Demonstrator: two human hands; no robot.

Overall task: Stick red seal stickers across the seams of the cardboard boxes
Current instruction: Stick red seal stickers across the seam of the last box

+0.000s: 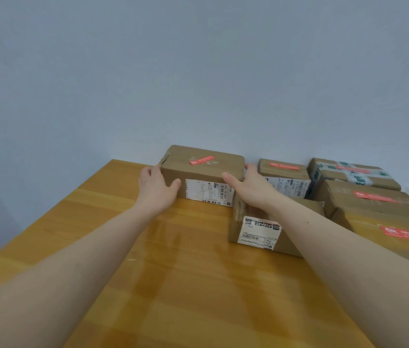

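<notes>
6 boxes (202,169); 5 red stickers (201,160); 2 hands (157,188)

- Light was even, soft and fairly bright.
- The wooden table (173,285) carried pale glossy reflections near its middle.
- Edges beyond the table bent with wide-angle distortion.
- Detail was slightly soft throughout.

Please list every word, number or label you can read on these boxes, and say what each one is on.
None can be read for certain.
Red seal stickers on the box tops: white print, blurred.
White shipping label on the box both hands grip: barcodes and print too small.
White label on the nearer box: blurred.
</notes>
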